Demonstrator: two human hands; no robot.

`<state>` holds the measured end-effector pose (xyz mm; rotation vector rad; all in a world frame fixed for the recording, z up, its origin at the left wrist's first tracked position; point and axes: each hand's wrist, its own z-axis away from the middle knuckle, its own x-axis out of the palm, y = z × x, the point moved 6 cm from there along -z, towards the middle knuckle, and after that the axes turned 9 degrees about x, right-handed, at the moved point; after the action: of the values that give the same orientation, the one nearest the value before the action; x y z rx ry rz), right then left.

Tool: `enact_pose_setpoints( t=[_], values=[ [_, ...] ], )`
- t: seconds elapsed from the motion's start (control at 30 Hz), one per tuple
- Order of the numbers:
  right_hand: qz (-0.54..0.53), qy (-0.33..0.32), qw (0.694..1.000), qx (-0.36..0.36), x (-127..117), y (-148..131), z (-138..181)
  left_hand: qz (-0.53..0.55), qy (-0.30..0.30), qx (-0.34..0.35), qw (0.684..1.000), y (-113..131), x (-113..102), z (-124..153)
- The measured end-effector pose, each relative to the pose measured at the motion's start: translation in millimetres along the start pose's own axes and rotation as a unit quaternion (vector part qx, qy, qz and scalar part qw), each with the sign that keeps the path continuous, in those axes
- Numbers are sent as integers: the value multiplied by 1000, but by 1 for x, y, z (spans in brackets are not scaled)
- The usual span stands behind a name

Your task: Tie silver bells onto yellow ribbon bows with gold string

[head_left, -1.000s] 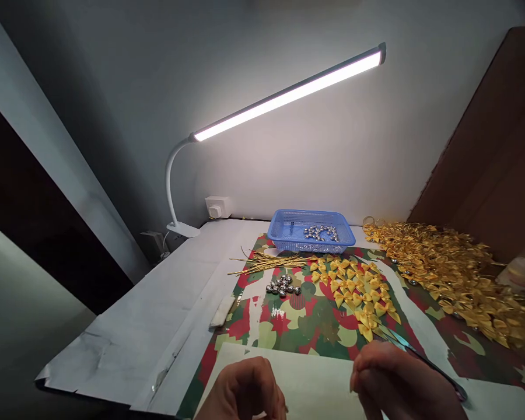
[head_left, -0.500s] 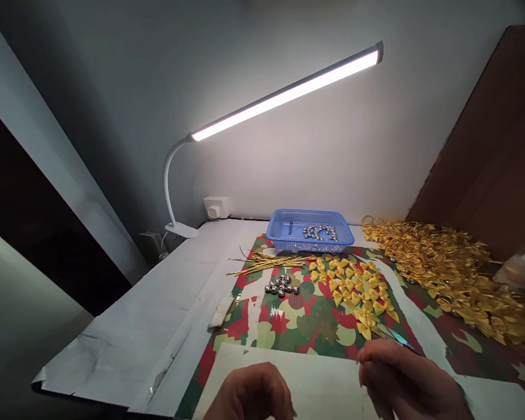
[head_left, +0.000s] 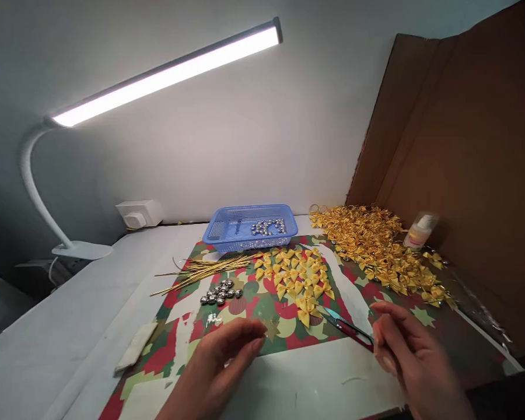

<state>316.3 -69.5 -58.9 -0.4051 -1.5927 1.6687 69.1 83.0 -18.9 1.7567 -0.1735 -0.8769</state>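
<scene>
My left hand hovers over the front of the patterned mat, its fingers curved and the thumb slightly apart, with nothing visible between them. My right hand is at the right with fingers curled in towards the thumb; whatever it may hold is hidden. Beside its fingertips lie small snips with a turquoise part. Small yellow ribbon bows are spread on the mat beyond. Left of them are several silver bells and a bundle of gold twist ties.
A blue basket with silver bells stands by the wall. Gold bows are heaped at the right, near a small bottle and a cardboard panel. A lit lamp arches overhead. A folded white pad lies left.
The view has swung to the right, showing more of the gold heap and bottle. My right hand has moved rightwards, past the snips. My left hand's fingers have straightened somewhat.
</scene>
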Motion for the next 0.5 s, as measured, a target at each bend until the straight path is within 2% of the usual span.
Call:
enact_pose_setpoints(
  t=[0.17,0.27,0.4,0.5],
  values=[
    [-24,-32,997,62,28,19,6,-65,-32,18,997,20,25,-32],
    [-32,-33,996,77,35,36,6,-97,-44,24,994,27,43,-47],
    [-15,-10,999,38,33,55,6,-144,-50,29,988,27,58,-58],
    [-1,-4,1000,-6,32,59,8,-181,-25,36,983,23,66,-60]
  ],
)
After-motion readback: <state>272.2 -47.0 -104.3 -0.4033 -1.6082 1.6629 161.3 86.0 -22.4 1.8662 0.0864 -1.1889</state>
